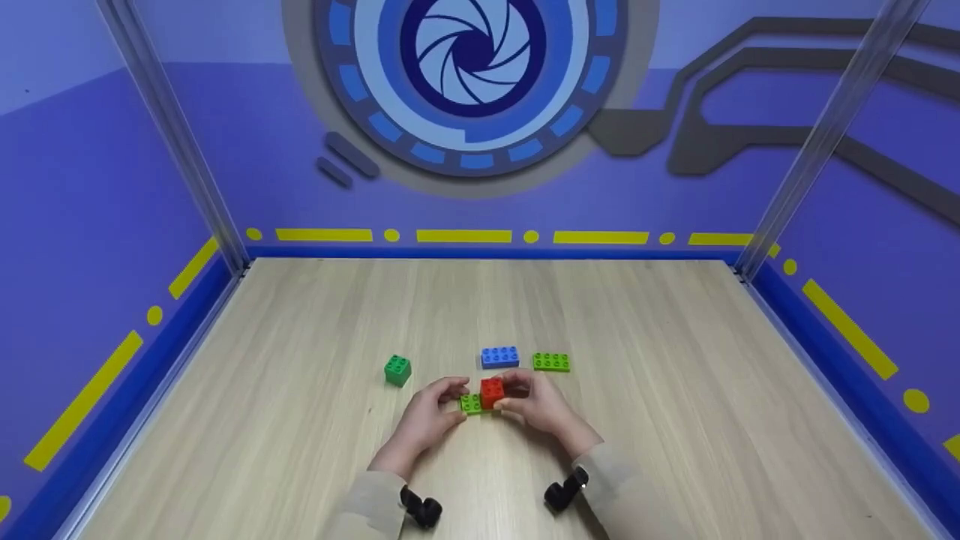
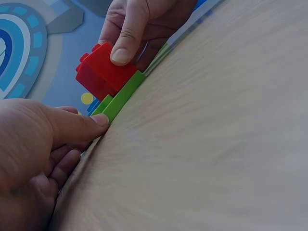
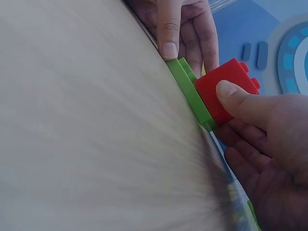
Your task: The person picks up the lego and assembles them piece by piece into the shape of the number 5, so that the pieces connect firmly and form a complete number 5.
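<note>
A red building brick (image 1: 491,391) with studs on top sits over the right part of a flat light-green brick (image 1: 470,403) on the table. My right hand (image 1: 541,402) pinches the red brick, its thumb (image 3: 230,90) lying against the near side. At the flat green brick's left end, my left hand (image 1: 426,420) pinches it, the thumb (image 2: 79,126) on the near edge. From the left wrist view, the red brick (image 2: 103,70) appears slightly tilted on the green one (image 2: 124,96). Whether its studs are fully pressed together I cannot tell.
Beyond the hands lie a blue brick (image 1: 499,357) and another flat light-green brick (image 1: 551,362). A dark-green brick (image 1: 397,370) stands to the left. The wooden table (image 1: 315,330) is bordered by decorated blue-purple walls at the back and sides.
</note>
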A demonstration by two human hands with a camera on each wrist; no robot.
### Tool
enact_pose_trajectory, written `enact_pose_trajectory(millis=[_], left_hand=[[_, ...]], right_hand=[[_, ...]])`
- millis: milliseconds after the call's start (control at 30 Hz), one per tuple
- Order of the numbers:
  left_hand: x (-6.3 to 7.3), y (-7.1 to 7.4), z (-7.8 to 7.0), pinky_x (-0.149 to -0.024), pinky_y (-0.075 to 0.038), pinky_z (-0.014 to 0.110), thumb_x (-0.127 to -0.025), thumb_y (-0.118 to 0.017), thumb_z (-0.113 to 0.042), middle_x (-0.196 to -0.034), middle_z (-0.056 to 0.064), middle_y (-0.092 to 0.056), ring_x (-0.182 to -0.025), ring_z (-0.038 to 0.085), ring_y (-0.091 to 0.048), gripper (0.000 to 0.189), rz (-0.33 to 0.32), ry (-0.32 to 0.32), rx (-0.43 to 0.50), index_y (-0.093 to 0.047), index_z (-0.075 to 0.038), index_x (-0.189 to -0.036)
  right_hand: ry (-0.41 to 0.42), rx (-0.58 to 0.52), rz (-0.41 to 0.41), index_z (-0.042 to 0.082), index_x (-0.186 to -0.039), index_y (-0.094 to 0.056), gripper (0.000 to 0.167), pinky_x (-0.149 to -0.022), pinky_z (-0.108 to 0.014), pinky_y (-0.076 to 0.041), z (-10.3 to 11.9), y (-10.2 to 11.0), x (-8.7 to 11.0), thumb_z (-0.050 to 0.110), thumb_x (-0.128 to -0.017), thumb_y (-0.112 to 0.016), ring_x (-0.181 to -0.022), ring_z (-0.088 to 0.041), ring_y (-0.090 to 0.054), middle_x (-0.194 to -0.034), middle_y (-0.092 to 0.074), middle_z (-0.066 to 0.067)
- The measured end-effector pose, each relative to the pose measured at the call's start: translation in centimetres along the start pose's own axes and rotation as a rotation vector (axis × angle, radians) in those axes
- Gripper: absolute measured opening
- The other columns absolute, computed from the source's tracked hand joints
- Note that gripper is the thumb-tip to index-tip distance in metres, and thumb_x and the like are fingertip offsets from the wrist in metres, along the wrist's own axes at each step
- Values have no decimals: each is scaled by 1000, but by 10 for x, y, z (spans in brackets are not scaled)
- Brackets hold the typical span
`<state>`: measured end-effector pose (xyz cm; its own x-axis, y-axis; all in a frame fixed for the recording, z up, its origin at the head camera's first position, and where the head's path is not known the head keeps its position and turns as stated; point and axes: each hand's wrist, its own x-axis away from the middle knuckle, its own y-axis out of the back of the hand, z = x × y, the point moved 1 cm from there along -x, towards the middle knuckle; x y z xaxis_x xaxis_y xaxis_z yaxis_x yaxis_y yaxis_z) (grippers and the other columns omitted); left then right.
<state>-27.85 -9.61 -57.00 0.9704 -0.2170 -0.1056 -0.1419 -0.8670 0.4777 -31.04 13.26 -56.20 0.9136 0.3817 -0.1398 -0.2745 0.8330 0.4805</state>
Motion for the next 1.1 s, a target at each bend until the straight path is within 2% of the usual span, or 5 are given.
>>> enact_pose_trajectory(millis=[133,300,533,800,1100], left_hand=[[1,-1,-1,-106,-51,50,-87,-75,4,-123,8,-73,-119,30,-65,51,-7,0,-3,-64,-7,-135],[1,-2,-1,-107,-52,51,-87,-75,3,-123,9,-73,-120,30,-64,51,-6,-4,-6,-63,-7,-135],[0,-3,-2,-106,-52,52,-87,-74,4,-123,8,-73,-119,30,-65,50,-10,0,-13,-64,-7,-135],[0,-8,-6,-105,-53,51,-87,-75,3,-121,8,-73,-117,30,-66,50,-4,-32,-13,-64,-6,-134],[2,-16,-10,-108,-52,51,-87,-75,4,-123,9,-73,-119,31,-65,50,-10,-20,-18,-64,-7,-134]], right_hand=[[14,-27,3,1,-117,-70,36,-102,-46,-57,-5,-2,0,13,-85,-83,-111,-31,-71,-116,-75,-16],[8,-61,6,0,-119,-68,38,-105,-47,-55,-11,-3,0,13,-86,-82,-114,-33,-69,-119,-73,-18],[-20,-79,15,4,-119,-67,43,-108,-42,-54,-11,-3,1,14,-82,-86,-117,-28,-68,-120,-73,-13],[-18,-101,19,4,-123,-66,45,-106,-41,-56,-13,3,4,6,-81,-85,-116,-30,-68,-123,-71,-16],[9,-92,23,1,-121,-69,43,-100,-28,-58,-17,7,11,6,-82,-85,-112,-23,-70,-120,-73,-18]])
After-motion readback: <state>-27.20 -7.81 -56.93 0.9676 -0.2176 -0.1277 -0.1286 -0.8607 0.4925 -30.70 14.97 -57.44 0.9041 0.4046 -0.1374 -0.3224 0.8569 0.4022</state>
